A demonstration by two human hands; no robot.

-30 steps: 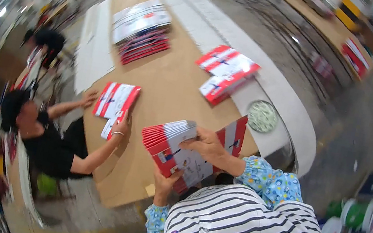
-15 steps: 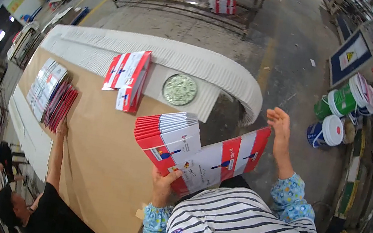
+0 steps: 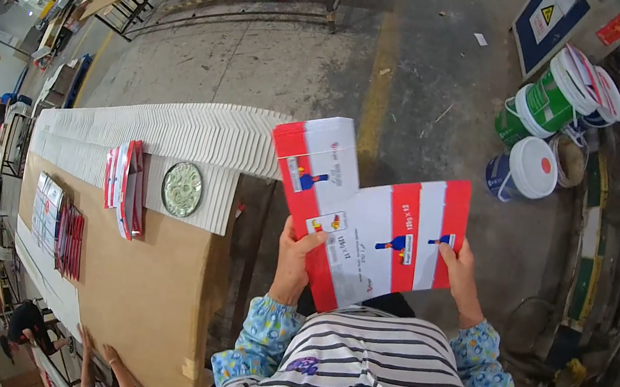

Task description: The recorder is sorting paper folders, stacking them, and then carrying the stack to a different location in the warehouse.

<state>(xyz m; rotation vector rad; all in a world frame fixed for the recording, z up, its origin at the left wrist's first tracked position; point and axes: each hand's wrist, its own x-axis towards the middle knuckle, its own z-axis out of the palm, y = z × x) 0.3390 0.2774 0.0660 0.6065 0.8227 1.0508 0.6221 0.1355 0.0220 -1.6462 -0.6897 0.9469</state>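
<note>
Held up in front of me is a stack of flat red-and-white printed carton blanks [image 3: 367, 245], with blue bottle pictures on them. My left hand [image 3: 293, 264] grips their left lower edge, thumb on the front face. On the right edge, my right hand [image 3: 465, 280] is closed with its thumb over the front. The fingers behind the cardboard are hidden on both sides. A narrower flap [image 3: 336, 142] of the blanks sticks up at the upper left.
To my left, a cardboard-covered table [image 3: 137, 279] bears white corrugated sheets [image 3: 198, 124], a round greenish dish [image 3: 182, 189], folded red-and-white cartons [image 3: 130, 187] and another carton bundle [image 3: 56, 215]. A co-worker's hands [image 3: 96, 347] touch its near edge. Paint buckets [image 3: 531, 170] stand at right.
My right hand has gone from open beside the blanks to gripping their right edge. The fanned sheets now lie together. My view has swung right, and the co-worker's hand has left the bundle.
</note>
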